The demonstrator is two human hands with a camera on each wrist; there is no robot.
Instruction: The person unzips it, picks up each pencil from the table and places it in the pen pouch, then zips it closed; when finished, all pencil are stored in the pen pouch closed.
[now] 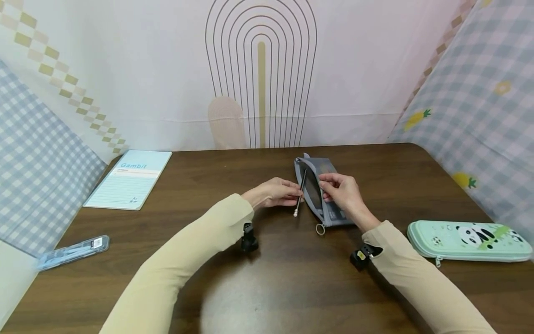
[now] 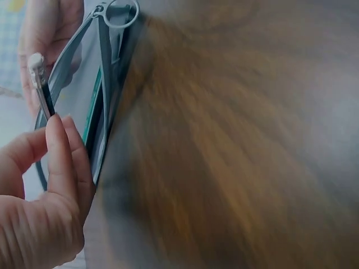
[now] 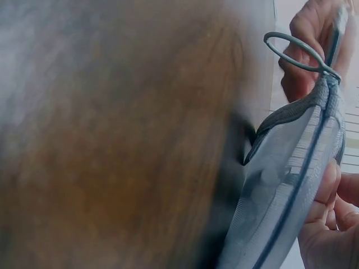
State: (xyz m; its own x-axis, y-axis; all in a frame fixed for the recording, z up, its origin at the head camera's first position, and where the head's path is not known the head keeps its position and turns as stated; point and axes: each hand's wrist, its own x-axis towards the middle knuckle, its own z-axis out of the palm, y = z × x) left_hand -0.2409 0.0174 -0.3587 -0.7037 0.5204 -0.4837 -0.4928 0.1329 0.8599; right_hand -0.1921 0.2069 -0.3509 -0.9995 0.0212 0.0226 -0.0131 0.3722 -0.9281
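Observation:
A grey zip pencil pouch (image 1: 337,214) lies at the middle right of the table with its mouth spread wide and a ring on its zip pull. My right hand (image 1: 344,192) pinches the pouch's right edge. Between thumb and fingers, my left hand (image 1: 276,192) pinches a dark pencil (image 1: 301,188) with a white eraser end towards me. The pencil's far end is over the pouch opening; whether it is inside cannot be told. In the left wrist view, a green strip (image 2: 91,106) shows by the pouch's zip edge. The right wrist view shows the pouch's mesh side (image 3: 269,185).
At the back left lies a notebook (image 1: 129,181) marked Gambit. A clear blue package (image 1: 75,253) sits at the left edge. A mint panda pencil case (image 1: 471,241) stands on the right, beside my right forearm. Cloth hangs behind the brown table (image 1: 258,297) and at both sides.

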